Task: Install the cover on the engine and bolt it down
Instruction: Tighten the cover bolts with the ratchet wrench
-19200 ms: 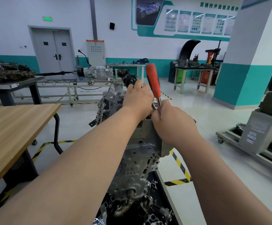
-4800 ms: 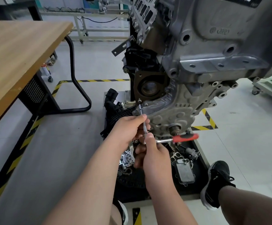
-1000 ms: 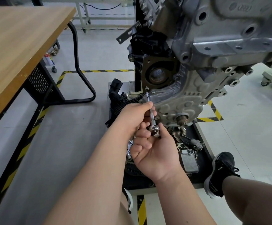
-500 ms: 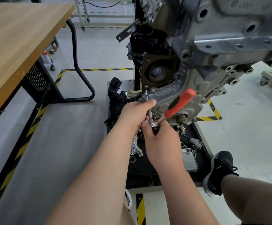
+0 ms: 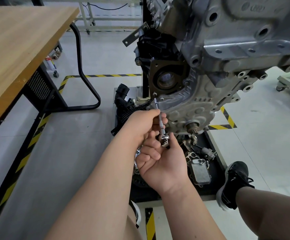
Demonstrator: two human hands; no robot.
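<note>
Since half a second ago the right hand [image 5: 161,163] has rolled palm-up, and the ratchet's red handle, then angled up to the right, is out of sight. At the far left stands the light wooden desk [image 5: 19,40] on its black steel frame, with yellow-and-black floor tape [image 5: 102,75] running past its foot. The left hand [image 5: 140,125] reaches in from below and pinches the thin chrome extension bar [image 5: 158,109] between thumb and fingertips. The bar slants up and to the left, and its tip meets the lower-left edge of the grey cast-metal cover [image 5: 192,108]. Just below the left hand, the right hand's fingers curl around the chrome ratchet head [image 5: 164,140] at the bar's lower end. The cover sits seated against the front of the big grey metal engine [image 5: 244,40]. Below it a black floor tray [image 5: 217,158] holds loose engine parts, and 1 black shoe [image 5: 234,184] rests on the floor at the tray's right edge.
</note>
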